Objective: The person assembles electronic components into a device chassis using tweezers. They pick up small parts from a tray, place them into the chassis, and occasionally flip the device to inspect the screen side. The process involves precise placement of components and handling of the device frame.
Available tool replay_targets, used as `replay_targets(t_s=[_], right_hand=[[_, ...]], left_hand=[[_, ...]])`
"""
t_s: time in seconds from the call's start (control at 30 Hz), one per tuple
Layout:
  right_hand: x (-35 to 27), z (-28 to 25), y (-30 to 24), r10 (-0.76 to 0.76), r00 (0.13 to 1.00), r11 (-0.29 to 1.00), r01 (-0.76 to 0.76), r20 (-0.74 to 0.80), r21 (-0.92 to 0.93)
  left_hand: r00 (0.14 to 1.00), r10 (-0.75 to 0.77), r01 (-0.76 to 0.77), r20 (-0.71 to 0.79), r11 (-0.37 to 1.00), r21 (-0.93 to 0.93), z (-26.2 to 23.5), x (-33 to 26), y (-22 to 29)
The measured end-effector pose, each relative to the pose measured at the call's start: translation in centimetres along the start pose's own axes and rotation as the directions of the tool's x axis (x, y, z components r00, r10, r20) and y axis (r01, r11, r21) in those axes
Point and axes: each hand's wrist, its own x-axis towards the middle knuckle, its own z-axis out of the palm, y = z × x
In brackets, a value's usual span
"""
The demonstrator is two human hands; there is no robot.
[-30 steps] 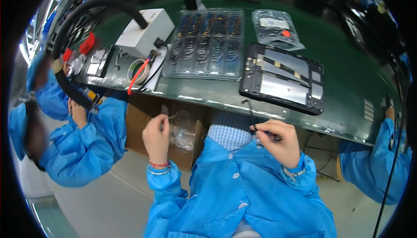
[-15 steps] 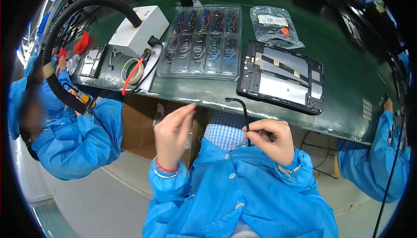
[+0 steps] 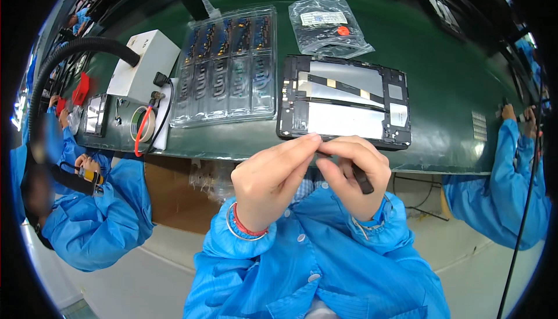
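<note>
My right hand [image 3: 357,173] is closed round a thin black cable [image 3: 361,178], whose end sticks out below the fingers. My left hand [image 3: 273,176] has its fingers pressed together and meets the right fingertips, where a dark bit of the cable shows; the rest is hidden by the fingers. Just beyond both hands, a tablet with its back off [image 3: 346,115] lies on the green table, showing silver plates and a dark ribbon across them. The hands are in front of its near edge.
Left of the tablet stands a clear compartment tray [image 3: 180,122] of small parts. A plastic bag [image 3: 325,43] lies behind. Further left are a white box [image 3: 152,63] with a black hose, a tape roll [image 3: 138,124] and a red-and-black cord. Other people in blue sit at both sides.
My left hand has moved right and up to meet the right hand. The cable, earlier hanging out in a long curve from the right fingers, is now mostly hidden in them. The view has shifted.
</note>
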Motion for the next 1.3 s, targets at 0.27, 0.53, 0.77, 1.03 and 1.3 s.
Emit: replay_targets(t_s=[0.27, 0.53, 0.77, 1.03, 1.3], right_hand=[[0.3, 0.8, 0.5, -0.205, 0.975, 0.978, 0.201, -0.087, -0.052], [0.2, 1.7, 1.3, -0.231, 0.971, 0.970, 0.225, -0.065, -0.094], [-0.5, 0.0, 1.7, -0.190, 0.981, 0.979, 0.186, -0.041, -0.082], [-0.4, -1.3, 2.0, -0.186, 0.982, 0.978, 0.185, -0.011, -0.092], [-0.7, -2.7, 2.2, -0.151, 0.987, 0.975, 0.140, -0.052, -0.172]], left_hand=[[0.965, -0.082, 0.062, -0.248, 0.994, -0.089, 2.2, 0.0, 0.2], [0.979, -0.083, 0.070, -0.188, 0.995, -0.074, 1.3, 0.0, -0.9], [0.962, -0.119, 0.198, -0.248, 0.925, 0.324, -1.6, 0.6, -6.0], [0.985, 0.012, -0.142, 0.170, 0.605, 0.783, -3.1, 5.6, -12.7], [0.918, -0.115, -0.277, 0.380, 0.501, 0.820, -5.4, 6.4, -10.0]])
